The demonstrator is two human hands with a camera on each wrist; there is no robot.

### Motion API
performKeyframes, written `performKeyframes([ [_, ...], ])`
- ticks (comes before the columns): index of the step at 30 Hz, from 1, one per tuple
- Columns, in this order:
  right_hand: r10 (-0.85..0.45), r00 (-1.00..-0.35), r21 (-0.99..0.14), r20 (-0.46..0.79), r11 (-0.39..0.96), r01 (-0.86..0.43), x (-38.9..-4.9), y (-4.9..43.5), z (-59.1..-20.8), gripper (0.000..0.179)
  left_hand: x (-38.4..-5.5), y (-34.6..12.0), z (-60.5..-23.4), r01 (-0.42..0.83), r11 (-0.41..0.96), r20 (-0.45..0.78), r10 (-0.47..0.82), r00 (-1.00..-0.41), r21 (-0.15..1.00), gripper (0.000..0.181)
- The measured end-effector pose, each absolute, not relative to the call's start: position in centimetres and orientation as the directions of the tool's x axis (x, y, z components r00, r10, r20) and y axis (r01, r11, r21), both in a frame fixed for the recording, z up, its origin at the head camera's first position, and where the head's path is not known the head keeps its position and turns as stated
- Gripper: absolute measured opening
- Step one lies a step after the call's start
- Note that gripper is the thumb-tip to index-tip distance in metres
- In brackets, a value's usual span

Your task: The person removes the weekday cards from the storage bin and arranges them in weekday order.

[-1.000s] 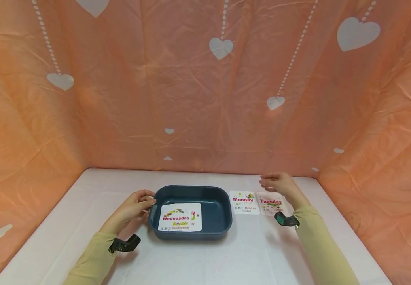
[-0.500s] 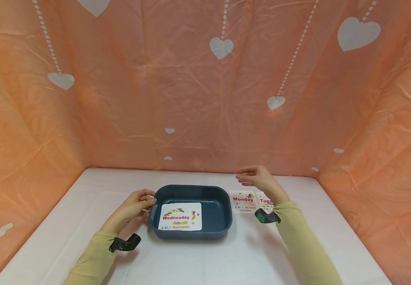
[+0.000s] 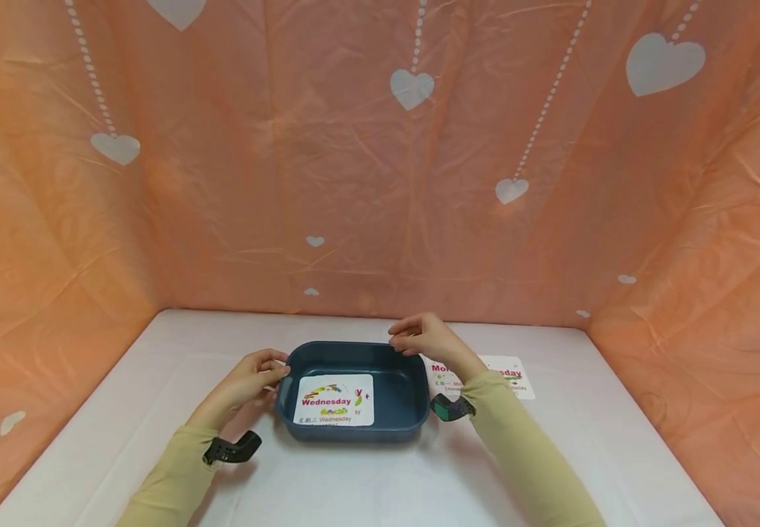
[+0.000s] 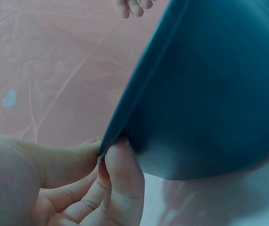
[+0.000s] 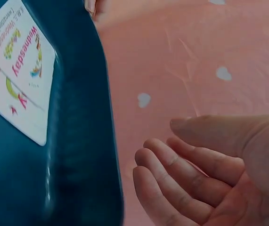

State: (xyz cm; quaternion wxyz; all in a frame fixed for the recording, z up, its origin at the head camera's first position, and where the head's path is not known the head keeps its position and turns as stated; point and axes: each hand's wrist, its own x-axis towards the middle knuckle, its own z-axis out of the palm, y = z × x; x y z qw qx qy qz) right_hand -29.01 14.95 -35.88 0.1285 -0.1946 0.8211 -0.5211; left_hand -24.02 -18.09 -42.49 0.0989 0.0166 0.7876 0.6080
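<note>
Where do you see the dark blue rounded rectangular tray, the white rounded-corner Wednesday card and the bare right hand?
Dark blue rounded rectangular tray (image 3: pixel 393 400), head view: its bare inner floor.
White rounded-corner Wednesday card (image 3: pixel 324 402), head view: its printed day name.
Bare right hand (image 3: pixel 436 342), head view: back of the hand.

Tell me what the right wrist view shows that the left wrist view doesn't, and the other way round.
Only the right wrist view shows the Wednesday card, lying over another card in the blue tray, and most of the right hand. Only the left wrist view shows clearly how the left hand pinches the rim. Both share part of the tray, some of each hand, and the heart-print cloth.
</note>
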Motion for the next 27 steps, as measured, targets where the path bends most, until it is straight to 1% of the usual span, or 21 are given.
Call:
performKeyframes([
  [8,-0.522,-0.848,-0.899,-0.087,0.408,-0.158,-29.4,12.5,-37.2,0.032,-24.1,-18.0,-42.6,-0.090,0.253,-0.131,0.152,-0.980,0.963,0.034],
  [12,-0.536,-0.835,-0.887,-0.125,0.438,-0.148,-29.7,11.5,-37.8,0.033,-24.2,-18.2,-42.7,-0.078,0.253,-0.122,0.163,-0.979,0.964,0.034],
  [27,-0.528,-0.831,-0.872,-0.177,0.475,-0.116,-30.4,9.8,-38.8,0.027,-24.1,-18.2,-42.5,-0.085,0.264,-0.132,0.167,-0.977,0.961,0.037],
])
